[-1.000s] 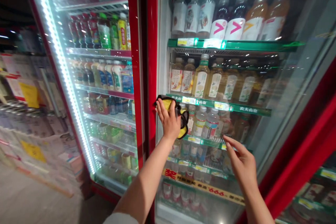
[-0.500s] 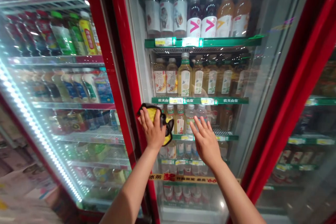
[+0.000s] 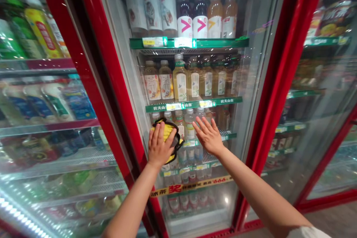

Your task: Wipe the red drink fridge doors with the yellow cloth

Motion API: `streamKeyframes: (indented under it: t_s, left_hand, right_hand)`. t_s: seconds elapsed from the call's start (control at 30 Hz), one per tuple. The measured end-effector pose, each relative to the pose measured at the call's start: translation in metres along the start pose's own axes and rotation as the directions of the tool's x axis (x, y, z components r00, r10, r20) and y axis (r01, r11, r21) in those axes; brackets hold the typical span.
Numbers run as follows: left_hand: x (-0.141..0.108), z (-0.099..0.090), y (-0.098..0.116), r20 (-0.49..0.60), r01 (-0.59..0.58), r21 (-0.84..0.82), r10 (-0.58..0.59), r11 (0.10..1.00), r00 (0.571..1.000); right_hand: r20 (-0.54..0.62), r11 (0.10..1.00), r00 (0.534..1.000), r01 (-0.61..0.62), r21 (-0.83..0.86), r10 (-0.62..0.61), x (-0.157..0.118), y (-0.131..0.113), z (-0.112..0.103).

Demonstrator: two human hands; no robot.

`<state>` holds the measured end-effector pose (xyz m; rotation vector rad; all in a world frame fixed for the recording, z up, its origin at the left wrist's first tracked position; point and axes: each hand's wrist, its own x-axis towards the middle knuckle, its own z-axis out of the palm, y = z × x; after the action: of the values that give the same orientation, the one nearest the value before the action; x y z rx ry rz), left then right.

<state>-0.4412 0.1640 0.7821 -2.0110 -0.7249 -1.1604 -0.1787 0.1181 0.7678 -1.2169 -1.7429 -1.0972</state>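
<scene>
My left hand (image 3: 161, 147) lies palm-down on a yellow cloth with black edging (image 3: 167, 131), holding it against the glass door (image 3: 245, 26) near the door's left red frame (image 3: 118, 81). Part of the cloth bunches out to the right of my thumb. My right hand (image 3: 208, 135) is bare, its fingers spread and stretched up in front of the same glass. Whether its palm touches the pane I cannot tell. Behind the glass, tea bottles (image 3: 181, 81) stand on a middle shelf and several bottles with large V labels (image 3: 200, 26) on the top one.
To the left is another lit drinks cooler (image 3: 55, 124) with stocked shelves and a bright light strip (image 3: 19, 215). More cooler doors stand to the right beyond a red upright (image 3: 279, 85). A yellow printed strip (image 3: 192, 186) crosses the door low down. Floor (image 3: 334, 215) shows at lower right.
The view has swung right. My left hand and the cloth have slid right, off the red frame and further onto the glass. My right hand stays spread before the pane.
</scene>
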Motion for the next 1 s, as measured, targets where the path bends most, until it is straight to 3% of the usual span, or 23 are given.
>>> streamKeyframes:
  t_s: [0.1, 0.2, 0.27, 0.37, 0.4, 0.47, 0.5, 0.57, 0.63, 0.7, 0.73, 0.8, 0.83, 0.9, 0.93, 1.0]
  left_hand:
    - [0.039, -0.004, 0.007, -0.104, 0.216, 0.002, -0.215, 0.976, 0.971]
    - [0.078, 0.005, 0.028, -0.139, 0.217, -0.025, -0.219, 0.976, 0.966]
    - [0.085, 0.015, 0.045, -0.118, 0.11, -0.01, -0.11, 0.994, 0.987]
    - [0.063, 0.027, 0.057, -0.04, -0.132, 0.039, 0.134, 0.99, 0.99]
    - [0.052, 0.028, 0.056, -0.001, -0.253, 0.039, 0.254, 0.967, 0.967]
    - [0.034, 0.024, 0.047, 0.077, -0.474, 0.02, 0.472, 0.88, 0.878]
    - [0.03, 0.021, 0.041, 0.104, -0.544, 0.011, 0.54, 0.839, 0.835]
    - [0.038, 0.013, 0.03, 0.157, -0.561, 0.009, 0.553, 0.828, 0.819]
    - [0.061, 0.009, 0.029, 0.116, -0.419, 0.052, 0.411, 0.906, 0.904]
    - [0.09, 0.013, 0.043, -0.021, -0.15, 0.096, 0.152, 0.984, 0.988]
    - [0.101, 0.018, 0.053, -0.089, -0.019, 0.104, 0.029, 0.994, 0.996]
    - [0.111, 0.03, 0.077, -0.13, 0.053, 0.093, -0.041, 0.994, 0.991]
    - [0.109, 0.036, 0.087, -0.109, 0.028, 0.09, -0.018, 0.996, 0.994]
    - [0.096, 0.043, 0.099, -0.008, -0.144, 0.078, 0.145, 0.986, 0.989]
    - [0.088, 0.044, 0.1, 0.061, -0.263, 0.061, 0.26, 0.963, 0.964]
    - [0.079, 0.04, 0.094, 0.181, -0.488, -0.007, 0.481, 0.873, 0.858]
  right_hand:
    - [0.013, 0.999, 0.999, 0.031, 0.007, -0.031, 0.002, 0.005, -0.007]
    - [0.023, 0.991, 0.992, 0.122, 0.045, -0.123, 0.0, 0.018, -0.014]
    - [0.013, 0.981, 0.982, 0.188, 0.049, -0.189, -0.003, 0.034, -0.019]
    - [0.03, 0.956, 0.957, 0.286, 0.059, -0.288, -0.011, 0.066, -0.028]
    - [0.048, 0.94, 0.94, 0.334, 0.076, -0.338, -0.014, 0.079, -0.033]
    - [0.086, 0.892, 0.891, 0.436, 0.118, -0.447, -0.018, 0.108, -0.043]
    - [0.1, 0.869, 0.866, 0.476, 0.136, -0.49, -0.02, 0.123, -0.048]
    - [0.118, 0.841, 0.835, 0.519, 0.154, -0.537, -0.023, 0.151, -0.057]
    - [0.125, 0.83, 0.822, 0.536, 0.154, -0.555, -0.025, 0.171, -0.063]
    - [0.128, 0.826, 0.818, 0.541, 0.155, -0.56, -0.027, 0.182, -0.064]
    - [0.128, 0.829, 0.821, 0.537, 0.157, -0.556, -0.029, 0.183, -0.063]
    - [0.124, 0.842, 0.836, 0.515, 0.16, -0.535, -0.031, 0.181, -0.061]
    - [0.123, 0.849, 0.844, 0.503, 0.159, -0.523, -0.033, 0.179, -0.059]
    - [0.128, 0.858, 0.851, 0.488, 0.16, -0.508, -0.035, 0.176, -0.059]
    - [0.131, 0.856, 0.85, 0.489, 0.165, -0.511, -0.035, 0.176, -0.06]
    - [0.136, 0.841, 0.834, 0.508, 0.188, -0.535, -0.034, 0.182, -0.063]
